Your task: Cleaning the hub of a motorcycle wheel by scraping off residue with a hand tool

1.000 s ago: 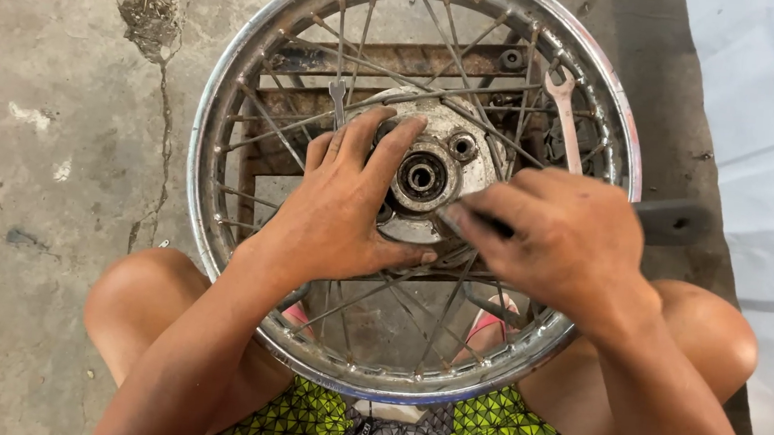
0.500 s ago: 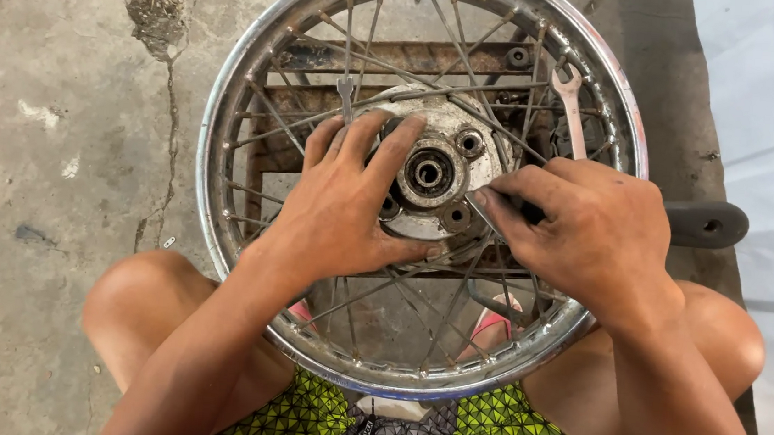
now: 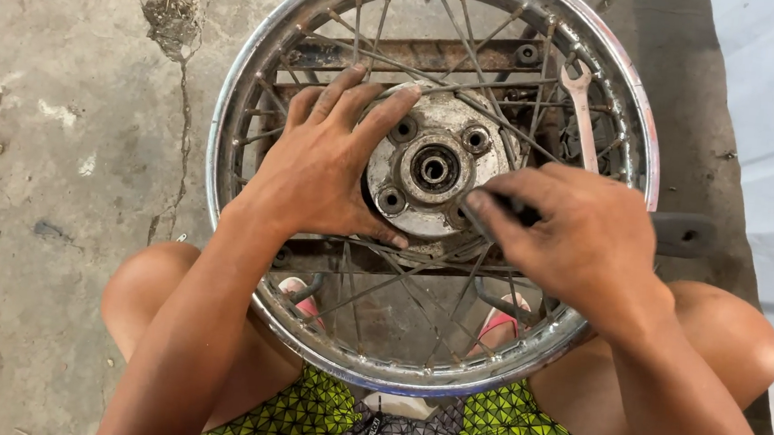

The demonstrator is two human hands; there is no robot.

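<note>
A spoked metal wheel with a chrome rim (image 3: pixel 229 113) lies flat in front of my knees. Its grey hub (image 3: pixel 434 166) sits in the middle, with a round bore and several bolt holes. My left hand (image 3: pixel 327 162) lies flat on the spokes, fingers spread against the hub's left side. My right hand (image 3: pixel 570 232) grips a dark tool, whose tip (image 3: pixel 477 217) touches the hub's lower right edge. The tool's black handle end (image 3: pixel 685 235) sticks out to the right past the rim.
An open-ended spanner (image 3: pixel 581 113) lies under the spokes at the upper right. A rusty metal frame (image 3: pixel 418 56) sits beneath the wheel. Cracked concrete floor (image 3: pixel 68 174) spreads left; a pale sheet (image 3: pixel 771 137) lies at the right. Pink sandals (image 3: pixel 498 327) show under the wheel.
The view has shifted, so the wheel sits higher and further right in the frame. My right hand has moved slightly right off the hub, uncovering more of it. My left hand stays put.
</note>
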